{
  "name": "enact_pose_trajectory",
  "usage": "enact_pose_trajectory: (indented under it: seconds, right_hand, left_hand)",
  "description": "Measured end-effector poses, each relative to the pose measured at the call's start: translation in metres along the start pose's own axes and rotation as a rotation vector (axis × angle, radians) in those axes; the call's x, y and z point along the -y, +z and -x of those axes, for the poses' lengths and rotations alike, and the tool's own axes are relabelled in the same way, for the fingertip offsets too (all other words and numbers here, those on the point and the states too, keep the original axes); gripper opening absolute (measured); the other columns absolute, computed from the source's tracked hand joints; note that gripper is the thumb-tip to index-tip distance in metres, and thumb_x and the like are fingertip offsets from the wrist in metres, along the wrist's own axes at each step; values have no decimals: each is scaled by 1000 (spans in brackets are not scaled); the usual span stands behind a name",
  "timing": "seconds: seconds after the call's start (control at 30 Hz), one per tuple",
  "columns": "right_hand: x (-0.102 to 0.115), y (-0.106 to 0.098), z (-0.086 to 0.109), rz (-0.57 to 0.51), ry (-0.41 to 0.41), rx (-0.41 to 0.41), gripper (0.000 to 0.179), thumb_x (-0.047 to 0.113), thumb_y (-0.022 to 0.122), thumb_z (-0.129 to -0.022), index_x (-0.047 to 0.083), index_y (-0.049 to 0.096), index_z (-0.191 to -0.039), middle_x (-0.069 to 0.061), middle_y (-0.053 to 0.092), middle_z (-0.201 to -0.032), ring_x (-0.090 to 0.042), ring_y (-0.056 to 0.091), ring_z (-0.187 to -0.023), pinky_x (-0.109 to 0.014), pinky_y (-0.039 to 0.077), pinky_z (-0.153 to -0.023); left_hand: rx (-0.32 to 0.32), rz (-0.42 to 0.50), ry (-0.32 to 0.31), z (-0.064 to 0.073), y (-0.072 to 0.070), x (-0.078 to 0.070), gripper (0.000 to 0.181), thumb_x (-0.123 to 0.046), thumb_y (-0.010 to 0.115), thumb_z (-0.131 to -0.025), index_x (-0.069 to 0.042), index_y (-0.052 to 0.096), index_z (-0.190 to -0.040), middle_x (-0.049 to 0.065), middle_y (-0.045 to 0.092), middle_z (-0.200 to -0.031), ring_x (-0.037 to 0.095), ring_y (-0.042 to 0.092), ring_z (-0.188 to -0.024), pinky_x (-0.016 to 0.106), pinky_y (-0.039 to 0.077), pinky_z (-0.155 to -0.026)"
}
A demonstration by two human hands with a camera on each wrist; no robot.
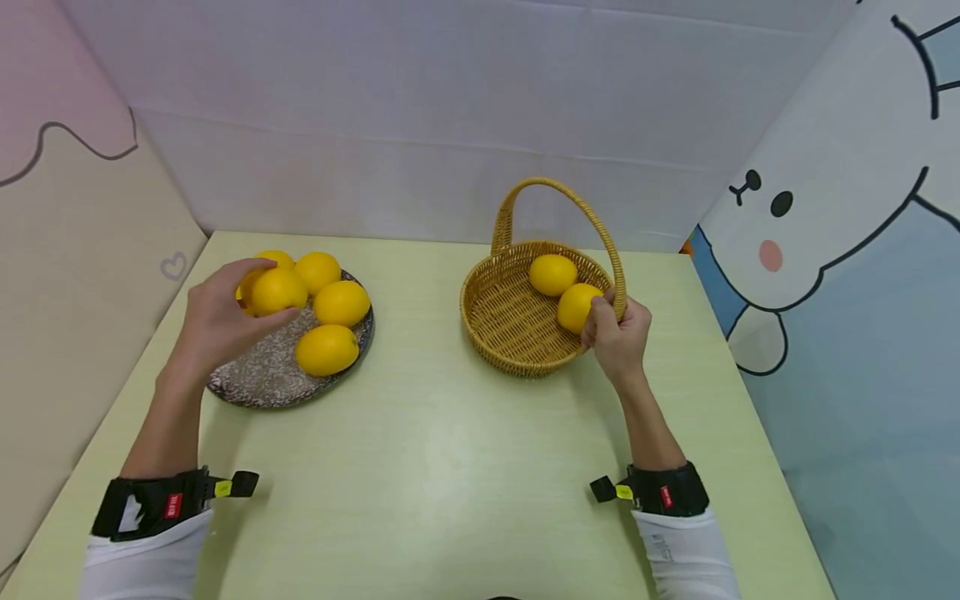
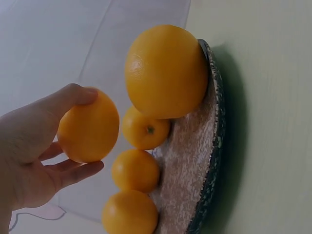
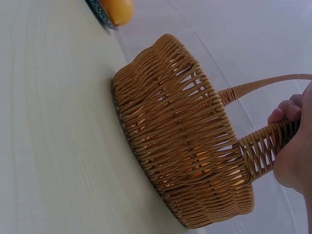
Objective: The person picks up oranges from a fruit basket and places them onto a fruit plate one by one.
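Observation:
My left hand (image 1: 228, 312) pinches an orange (image 2: 90, 126) between thumb and fingers. This fruit is above the left part of a round speckled plate (image 1: 262, 379), clear of the plate's surface in the left wrist view. Several more oranges (image 1: 327, 350) lie on the plate, mostly along its back and right side. On the right, my right hand (image 1: 618, 333) grips the handle of a woven basket (image 3: 180, 136) near its base. Two oranges (image 1: 553, 275) rest inside the basket, towards its right side; only glimpses of them show through the weave in the right wrist view.
Both plate and basket stand on a pale table (image 1: 420, 467), towards its back edge. A white sheet (image 1: 375, 125) hangs right behind the table. Panels with drawn figures (image 1: 840, 250) flank it on both sides.

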State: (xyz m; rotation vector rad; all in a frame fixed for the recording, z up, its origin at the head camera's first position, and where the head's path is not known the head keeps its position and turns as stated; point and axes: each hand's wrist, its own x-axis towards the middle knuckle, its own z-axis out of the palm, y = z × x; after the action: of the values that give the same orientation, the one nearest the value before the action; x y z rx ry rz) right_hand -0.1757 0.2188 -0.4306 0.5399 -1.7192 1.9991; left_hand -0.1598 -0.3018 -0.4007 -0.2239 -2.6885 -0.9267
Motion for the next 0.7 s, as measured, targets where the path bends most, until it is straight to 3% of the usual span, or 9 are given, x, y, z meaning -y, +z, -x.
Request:
enact_pose_trajectory:
  seconds: [0.1,0.43,0.7]
  right_hand:
    - [0,0,0,2,-2,1,39,-3,47,-100,-4,36,-62,2,39,-44,-13,37,-33,-20,39,-29]
    - [1,0,-1,13,-5,4,38,-4,47,-100,-3,38,-63,2,40,-45,-18,36,-32,-26,38,-27]
    - [-2,-1,-1,7,-19,10,39,-5,45,-100,-6,36,-62,0,39,-45,-16,37,-32,-28,37,-26]
  left_hand:
    - [30,-5,-12,3,4,5,76,-28,88,-80,1,58,-143,23,56,-144,42,58,-107,58,54,-77]
    - [122,1,-48,10,14,17,80,-34,86,-84,3,54,-147,27,57,-139,39,57,-105,55,52,-76]
    - [171,-63,-41,12,19,25,75,-33,83,-87,4,54,-146,27,58,-136,40,56,-102,56,49,-76]
